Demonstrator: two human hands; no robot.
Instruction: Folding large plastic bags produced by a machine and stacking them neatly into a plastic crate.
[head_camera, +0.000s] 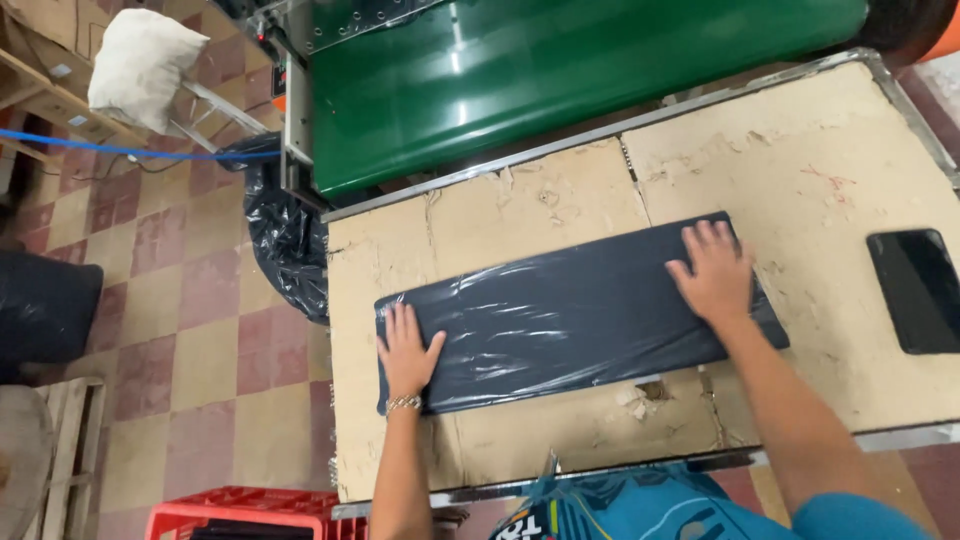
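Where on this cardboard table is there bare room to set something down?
Bare cardboard lies between the dark wrapped bundle and the green machine, and along the near edge. The middle is crowded: both hands, left and right, press the bundle. A black rectangle fills the right.

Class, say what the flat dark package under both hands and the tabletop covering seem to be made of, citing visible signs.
Dark package: apparently dark fabric in clear glossy plastic film, judging by wrinkles and white glare streaks. Tabletop covering: likely cardboard; matte tan, torn, peeling patches, seams between sheets.

Even indoor light, glare on green conveyor belt (560, 75), edges perhaps slightly blurred
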